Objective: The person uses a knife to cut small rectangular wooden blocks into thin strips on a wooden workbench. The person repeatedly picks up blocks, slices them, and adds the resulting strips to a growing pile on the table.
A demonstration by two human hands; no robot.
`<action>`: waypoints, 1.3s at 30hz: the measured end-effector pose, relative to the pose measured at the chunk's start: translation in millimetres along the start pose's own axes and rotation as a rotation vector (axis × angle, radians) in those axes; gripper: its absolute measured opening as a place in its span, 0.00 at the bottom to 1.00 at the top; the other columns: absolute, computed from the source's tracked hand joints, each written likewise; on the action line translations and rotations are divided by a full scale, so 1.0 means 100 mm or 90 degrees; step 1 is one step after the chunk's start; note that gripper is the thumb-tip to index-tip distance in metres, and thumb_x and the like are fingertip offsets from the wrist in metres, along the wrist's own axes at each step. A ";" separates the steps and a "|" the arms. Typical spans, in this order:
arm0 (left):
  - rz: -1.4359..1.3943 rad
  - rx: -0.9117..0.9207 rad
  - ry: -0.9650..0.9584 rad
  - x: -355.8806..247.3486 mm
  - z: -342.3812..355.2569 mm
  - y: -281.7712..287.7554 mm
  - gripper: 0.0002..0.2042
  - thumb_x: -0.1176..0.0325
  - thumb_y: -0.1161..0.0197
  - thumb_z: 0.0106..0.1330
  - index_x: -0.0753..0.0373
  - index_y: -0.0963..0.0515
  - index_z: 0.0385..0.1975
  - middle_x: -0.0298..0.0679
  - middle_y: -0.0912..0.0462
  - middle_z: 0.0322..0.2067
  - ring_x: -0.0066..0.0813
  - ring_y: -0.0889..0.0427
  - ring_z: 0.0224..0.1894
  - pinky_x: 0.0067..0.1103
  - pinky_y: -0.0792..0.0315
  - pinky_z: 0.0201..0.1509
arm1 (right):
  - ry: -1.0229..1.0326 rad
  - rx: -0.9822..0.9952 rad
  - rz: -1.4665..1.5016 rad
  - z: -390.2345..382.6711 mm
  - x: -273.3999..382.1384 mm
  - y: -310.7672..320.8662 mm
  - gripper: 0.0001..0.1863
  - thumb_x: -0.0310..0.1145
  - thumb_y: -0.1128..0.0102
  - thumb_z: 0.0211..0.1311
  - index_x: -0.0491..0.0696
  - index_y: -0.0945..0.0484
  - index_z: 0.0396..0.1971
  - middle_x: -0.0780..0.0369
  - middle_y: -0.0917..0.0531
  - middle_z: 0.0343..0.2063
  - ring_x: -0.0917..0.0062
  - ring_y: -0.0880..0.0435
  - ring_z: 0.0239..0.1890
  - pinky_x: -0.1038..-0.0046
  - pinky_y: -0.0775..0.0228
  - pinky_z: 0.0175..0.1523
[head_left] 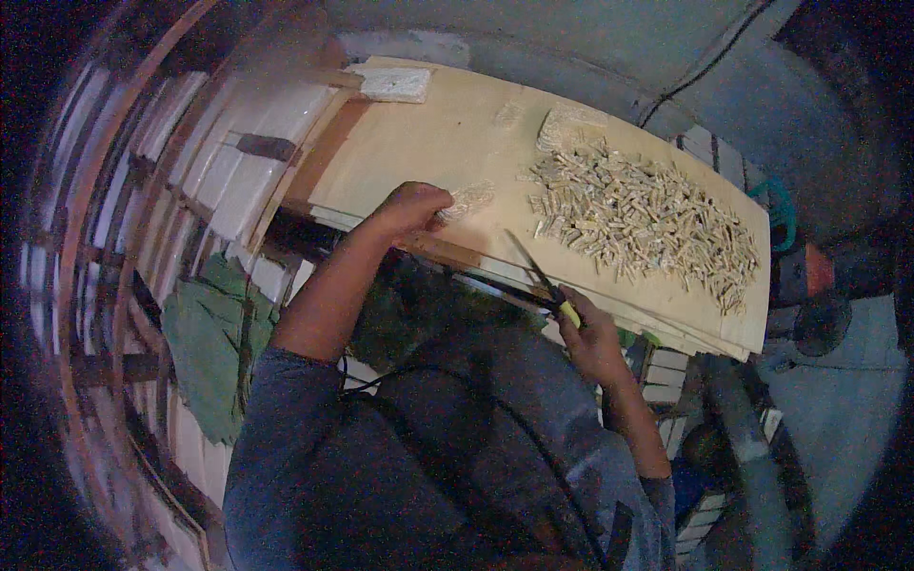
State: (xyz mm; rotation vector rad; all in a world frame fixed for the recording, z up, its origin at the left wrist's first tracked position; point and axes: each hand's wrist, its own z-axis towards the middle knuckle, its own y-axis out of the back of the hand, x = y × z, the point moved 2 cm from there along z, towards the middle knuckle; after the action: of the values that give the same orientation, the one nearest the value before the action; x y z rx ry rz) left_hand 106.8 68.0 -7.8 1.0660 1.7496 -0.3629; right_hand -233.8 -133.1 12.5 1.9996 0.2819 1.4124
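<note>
My left hand [416,206] is closed at the near edge of a pale wooden board [400,124], its fingers curled on a small whitish, textured flat piece [469,200] whose kind I cannot make out. To the right, at the front edge, my right hand [592,333] grips a pair of scissors [539,274] by a yellow-and-black handle. Their dark blades stand apart and point up to the left, short of the whitish piece. A wide heap of short, pale, stick-like pieces [647,219] covers the board's right half.
Beyond the heap lies another pale textured bundle [571,124]. A white block [395,84] rests at the board's far left corner. Wrapped white stacks [233,181] on racks stand left, above a green cloth [214,352]. A dark cable [709,67] hangs along the wall behind.
</note>
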 end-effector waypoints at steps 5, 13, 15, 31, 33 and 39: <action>0.229 -0.121 -0.058 -0.12 -0.10 -0.06 0.31 0.48 0.26 0.58 0.68 0.18 0.54 0.49 0.15 0.48 0.41 0.13 0.49 0.33 0.19 0.54 | 0.047 -0.141 -0.009 0.08 0.05 0.14 0.23 0.34 0.41 0.76 0.47 0.27 0.68 0.51 0.10 0.49 0.64 0.08 0.38 0.61 0.18 0.46; 0.579 -0.083 -0.154 -0.29 0.09 -0.26 0.38 0.48 0.25 0.59 0.64 0.25 0.66 0.54 0.22 0.63 0.53 0.23 0.66 0.39 0.30 0.72 | 0.071 -0.102 0.012 0.28 0.27 -0.04 0.23 0.34 0.41 0.76 0.46 0.26 0.67 0.48 0.12 0.51 0.57 0.09 0.51 0.62 0.18 0.55; 0.587 -0.051 -0.200 -0.28 0.10 -0.36 0.37 0.48 0.25 0.60 0.64 0.25 0.66 0.53 0.22 0.62 0.53 0.23 0.65 0.39 0.29 0.71 | -0.017 -0.066 0.014 0.26 0.44 -0.01 0.22 0.34 0.41 0.76 0.47 0.25 0.66 0.46 0.13 0.52 0.54 0.11 0.54 0.61 0.19 0.58; 0.634 -0.040 -0.220 -0.36 0.00 -0.97 0.30 0.51 0.27 0.60 0.60 0.21 0.60 0.51 0.19 0.55 0.51 0.17 0.57 0.40 0.22 0.61 | 0.089 -0.170 0.018 0.13 -0.01 -0.31 0.29 0.25 0.40 0.67 0.47 0.27 0.69 0.45 0.15 0.55 0.49 0.14 0.56 0.57 0.19 0.59; 0.663 -0.059 -0.234 -0.36 -0.01 -0.99 0.30 0.51 0.27 0.60 0.60 0.21 0.60 0.51 0.19 0.55 0.51 0.17 0.57 0.40 0.22 0.61 | 0.060 -0.163 0.047 0.13 -0.01 -0.29 0.32 0.26 0.40 0.64 0.51 0.28 0.70 0.44 0.16 0.55 0.46 0.15 0.56 0.53 0.21 0.61; 0.697 -0.085 -0.221 -0.32 -0.12 -0.84 0.31 0.50 0.27 0.60 0.62 0.21 0.60 0.50 0.19 0.55 0.52 0.17 0.56 0.39 0.22 0.61 | 0.006 -0.106 0.047 0.07 -0.03 -0.18 0.29 0.27 0.40 0.67 0.51 0.27 0.69 0.49 0.14 0.56 0.50 0.14 0.56 0.58 0.20 0.59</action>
State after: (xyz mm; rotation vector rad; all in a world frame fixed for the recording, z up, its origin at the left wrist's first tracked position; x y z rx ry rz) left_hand 36.1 13.2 5.9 1.5657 0.6933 0.2488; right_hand -224.9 -123.9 -1.9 1.8852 0.0922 1.4411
